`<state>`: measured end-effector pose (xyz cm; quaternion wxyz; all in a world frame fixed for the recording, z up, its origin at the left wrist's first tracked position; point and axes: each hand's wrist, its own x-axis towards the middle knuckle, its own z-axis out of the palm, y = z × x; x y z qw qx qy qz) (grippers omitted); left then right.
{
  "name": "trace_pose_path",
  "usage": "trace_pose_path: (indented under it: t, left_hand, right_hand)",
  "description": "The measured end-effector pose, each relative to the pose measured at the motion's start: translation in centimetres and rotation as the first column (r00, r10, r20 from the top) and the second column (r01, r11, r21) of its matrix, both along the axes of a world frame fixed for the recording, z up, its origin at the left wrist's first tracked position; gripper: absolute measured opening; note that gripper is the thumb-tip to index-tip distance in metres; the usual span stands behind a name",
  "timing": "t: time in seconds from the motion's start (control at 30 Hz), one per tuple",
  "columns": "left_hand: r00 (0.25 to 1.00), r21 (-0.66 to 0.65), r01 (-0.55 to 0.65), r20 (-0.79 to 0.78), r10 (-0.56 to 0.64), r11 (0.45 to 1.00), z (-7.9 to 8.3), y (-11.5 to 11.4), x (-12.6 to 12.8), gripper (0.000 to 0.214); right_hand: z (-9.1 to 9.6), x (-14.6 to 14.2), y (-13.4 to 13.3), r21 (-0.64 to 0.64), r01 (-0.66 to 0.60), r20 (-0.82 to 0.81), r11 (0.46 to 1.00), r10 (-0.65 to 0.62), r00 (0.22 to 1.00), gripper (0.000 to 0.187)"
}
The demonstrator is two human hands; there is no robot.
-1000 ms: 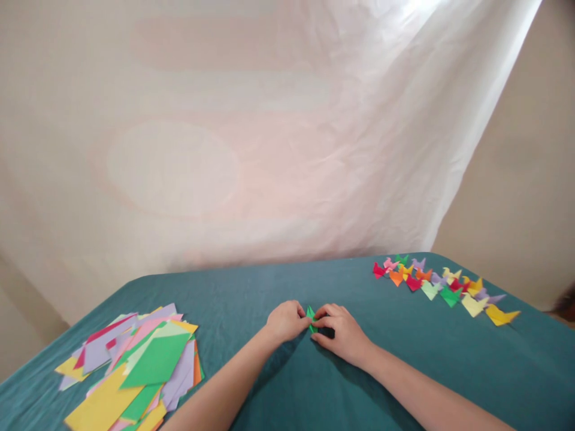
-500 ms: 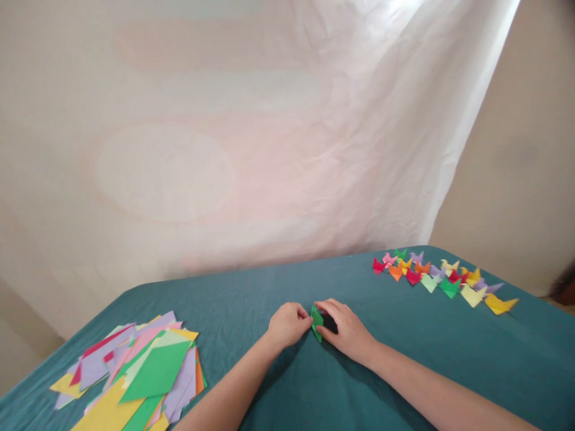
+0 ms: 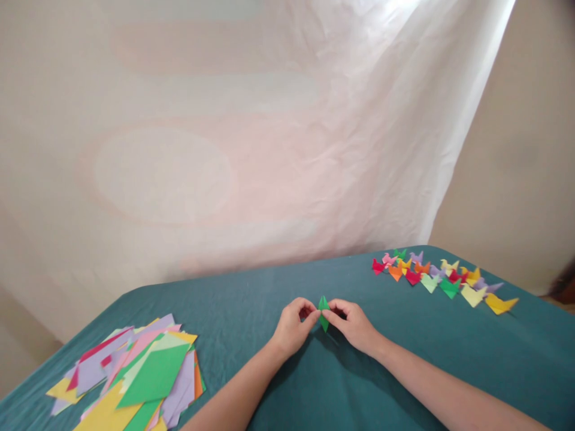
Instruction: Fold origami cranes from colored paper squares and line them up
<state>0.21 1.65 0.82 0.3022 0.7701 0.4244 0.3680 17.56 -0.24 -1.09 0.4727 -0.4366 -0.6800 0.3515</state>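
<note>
A small folded green paper piece is held up just above the teal tablecloth, near the table's middle. My left hand pinches its left side with fingers curled. My right hand pinches its right side in the same way. Both forearms reach in from the bottom edge of the view.
A loose pile of coloured paper sheets lies at the near left. A row of several small folded paper figures in mixed colours stands at the far right. A white sheet hangs behind the table.
Both hands have lifted the green piece off the cloth and now hold it upright between pinched fingers; earlier they pressed it flat on the table.
</note>
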Motion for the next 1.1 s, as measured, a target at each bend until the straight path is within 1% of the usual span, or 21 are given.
trace_pose_path:
  t: [0.1,0.2,0.33,0.4,0.6,0.77,0.9,1.1]
  left_hand:
    - [0.998,0.0,0.004,0.06,-0.004,1.0,-0.2,-0.2,0.2,0.017]
    - [0.999,0.054,0.037,0.022,-0.038,0.998,-0.1,-0.4,0.2,0.019]
    - [0.999,0.158,0.031,-0.026,-0.027,0.987,0.2,-0.7,0.2,0.022]
    - [0.998,0.194,0.048,-0.038,-0.041,0.98,0.3,-0.9,0.2,0.021]
    - [0.994,0.235,0.106,-0.058,-0.095,0.966,0.7,-1.6,0.4,0.016]
    - [0.995,0.266,0.09,-0.055,-0.078,0.96,0.7,-1.9,0.6,0.014]
    - [0.998,0.265,0.047,-0.048,-0.035,0.963,0.7,-2.1,0.8,0.014]
    - [0.997,0.297,0.047,-0.079,-0.024,0.954,1.1,-2.4,0.9,0.016]
  right_hand:
    - [-0.1,0.1,0.0,-0.003,-0.023,-0.044,1.0,0.023,0.999,0.022]
    - [-0.1,0.2,0.1,-0.007,-0.035,-0.078,0.999,0.034,0.996,0.022]
    - [0.0,0.2,0.1,-0.032,-0.043,-0.131,0.999,0.038,0.991,0.022]
    - [0.1,0.1,-0.1,-0.049,-0.056,-0.17,0.997,0.046,0.984,0.022]
    - [0.8,-0.2,-0.6,-0.038,-0.053,-0.228,0.998,0.043,0.973,0.024]
    - [1.3,-0.2,-0.9,-0.052,-0.083,-0.257,0.995,0.067,0.964,0.024]
    - [1.8,-0.2,-1.1,-0.062,-0.113,-0.282,0.992,0.091,0.955,0.024]
    - [2.2,-0.3,-1.3,-0.079,-0.095,-0.3,0.992,0.067,0.952,0.028]
